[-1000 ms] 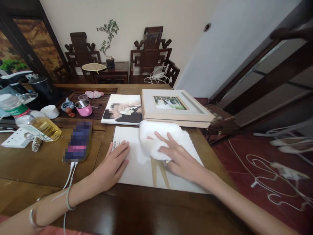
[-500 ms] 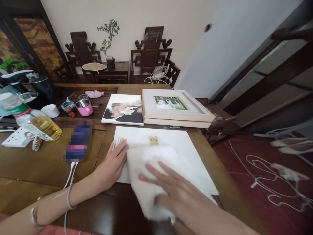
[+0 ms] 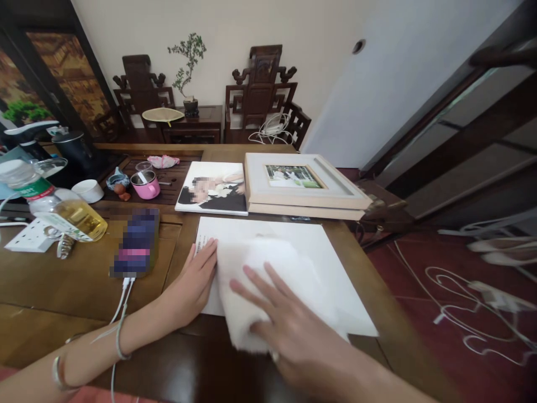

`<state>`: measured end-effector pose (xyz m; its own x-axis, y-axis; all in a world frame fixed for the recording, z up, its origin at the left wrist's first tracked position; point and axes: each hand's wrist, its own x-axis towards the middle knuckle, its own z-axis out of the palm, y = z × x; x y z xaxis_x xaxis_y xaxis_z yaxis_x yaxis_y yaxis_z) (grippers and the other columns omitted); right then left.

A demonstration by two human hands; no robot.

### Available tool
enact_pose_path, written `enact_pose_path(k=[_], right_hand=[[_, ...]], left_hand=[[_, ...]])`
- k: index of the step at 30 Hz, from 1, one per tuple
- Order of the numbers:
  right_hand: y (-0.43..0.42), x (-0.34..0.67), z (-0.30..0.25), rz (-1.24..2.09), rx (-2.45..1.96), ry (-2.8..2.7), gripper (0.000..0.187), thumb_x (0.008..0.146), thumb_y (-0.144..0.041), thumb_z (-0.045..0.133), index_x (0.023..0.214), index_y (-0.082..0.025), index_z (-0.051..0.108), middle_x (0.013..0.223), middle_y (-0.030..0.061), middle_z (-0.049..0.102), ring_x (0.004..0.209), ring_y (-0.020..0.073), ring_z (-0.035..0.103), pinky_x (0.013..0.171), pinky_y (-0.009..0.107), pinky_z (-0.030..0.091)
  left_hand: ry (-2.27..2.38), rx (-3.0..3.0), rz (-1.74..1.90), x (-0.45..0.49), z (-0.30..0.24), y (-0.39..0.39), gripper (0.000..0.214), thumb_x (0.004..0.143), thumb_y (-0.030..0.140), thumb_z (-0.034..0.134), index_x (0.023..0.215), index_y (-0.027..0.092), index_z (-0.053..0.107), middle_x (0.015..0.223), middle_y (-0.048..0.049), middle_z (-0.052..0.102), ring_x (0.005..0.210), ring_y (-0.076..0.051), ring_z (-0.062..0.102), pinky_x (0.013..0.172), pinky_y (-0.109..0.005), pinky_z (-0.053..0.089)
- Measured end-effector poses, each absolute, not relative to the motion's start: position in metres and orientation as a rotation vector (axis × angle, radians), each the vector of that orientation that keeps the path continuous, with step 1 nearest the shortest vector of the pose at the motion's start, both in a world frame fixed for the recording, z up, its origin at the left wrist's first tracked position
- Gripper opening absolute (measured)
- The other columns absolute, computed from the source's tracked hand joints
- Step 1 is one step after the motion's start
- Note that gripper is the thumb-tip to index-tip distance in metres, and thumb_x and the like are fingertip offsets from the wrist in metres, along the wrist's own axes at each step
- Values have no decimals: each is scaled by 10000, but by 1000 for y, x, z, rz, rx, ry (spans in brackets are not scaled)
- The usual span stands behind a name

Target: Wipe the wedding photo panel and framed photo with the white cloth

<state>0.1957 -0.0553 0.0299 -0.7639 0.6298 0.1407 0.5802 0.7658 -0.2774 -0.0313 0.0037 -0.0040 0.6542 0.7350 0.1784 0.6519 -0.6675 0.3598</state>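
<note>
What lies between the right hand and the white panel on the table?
A white cloth, pressed under the right hand onto the white panel; the head view shows it.

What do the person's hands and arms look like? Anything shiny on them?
The left hand and right hand have no gloves, and no sleeves show. The left forearm has a thin greyish bracelet and, nearer the elbow, a shiny silver bangle. A ring, too blurry for details, is on the right hand.
</note>
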Motion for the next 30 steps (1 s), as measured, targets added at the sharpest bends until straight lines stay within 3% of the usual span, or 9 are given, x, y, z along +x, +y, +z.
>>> enact_pose_path(k=[2, 4, 8, 12, 16, 19, 23, 27, 30], right_hand=[[-76, 197, 32, 308, -839, -2724, 185, 682, -63, 556, 737, -194, 674, 1444, 83, 437, 1373, 363, 244, 1127, 601, 115], [-86, 201, 35, 259, -753, -2715, 205, 728, -47, 541, 678, -216, 645, 1404, 29, 494, 1360, 303, 306, 1146, 530, 153], [-68, 213, 40, 304, -874, -2720, 317, 658, -9, 473, 780, -231, 664, 1400, 20, 493, 1353, 249, 336, 1128, 506, 247], [-27, 212, 34, 243, -1139, -2647, 460, 560, 1, 446, 914, -176, 681, 1432, 93, 450, 1386, 283, 248, 1128, 550, 210], [-1, 187, 30, 192, -1332, -2644, 450, 663, -33, 497, 1080, -110, 648, 1466, 167, 382, 1396, 375, 140, 1108, 633, 122], [-5, 167, 32, 296, -1205, -2738, 349, 747, -91, 521, 1069, -110, 654, 1494, 186, 318, 1393, 406, 85, 1094, 662, 62], [-34, 161, 36, 421, -917, -2795, 243, 758, -112, 537, 954, -155, 675, 1539, 134, 238, 1402, 372, 1, 1119, 613, 30], [-64, 179, 42, 518, -725, -2851, 130, 776, -156, 544, 822, -190, 661, 1498, 73, 359, 1410, 333, 121, 1141, 570, 91], [-71, 196, 52, 508, -840, -2811, 230, 729, -106, 507, 879, -202, 653, 1399, 88, 502, 1389, 273, 258, 1152, 505, 161]], left_hand=[[1096, 2619, 438, -33, -3, 3, 612, 892, 21, 278, 1479, 153, 162, 1519, -169, 278, 1440, -237, 128, 1143, -565, 141], [1085, 2623, 440, -34, -3, 3, 641, 873, 7, 290, 1483, 151, 153, 1523, -174, 265, 1440, -243, 125, 1142, -566, 141], [1110, 2611, 437, -35, -5, 3, 594, 898, 31, 292, 1473, 153, 205, 1522, -164, 274, 1439, -239, 129, 1147, -550, 148], [1140, 2532, 475, -32, -3, 4, 501, 958, 115, 281, 1458, 140, 257, 1523, -150, 282, 1435, -229, 157, 1157, -522, 141], [1155, 2353, 658, -28, 8, 3, 473, 995, 207, 273, 1467, 182, 258, 1531, -107, 280, 1425, -217, 205, 1161, -476, 183], [1157, 2266, 802, -27, 16, 2, 472, 1002, 244, 281, 1472, 203, 257, 1545, -76, 251, 1426, -204, 203, 1167, -432, 199], [1129, 2264, 873, -28, 18, 1, 475, 1009, 269, 265, 1481, 225, 238, 1561, -45, 208, 1434, -209, 173, 1172, -429, 186], [1096, 2337, 770, -29, 17, 0, 465, 1013, 283, 249, 1472, 211, 266, 1541, -59, 267, 1432, -216, 178, 1169, -449, 188], [1099, 2398, 619, -29, 14, 1, 455, 1013, 275, 241, 1460, 201, 285, 1520, -78, 313, 1429, -220, 193, 1162, -498, 161]])
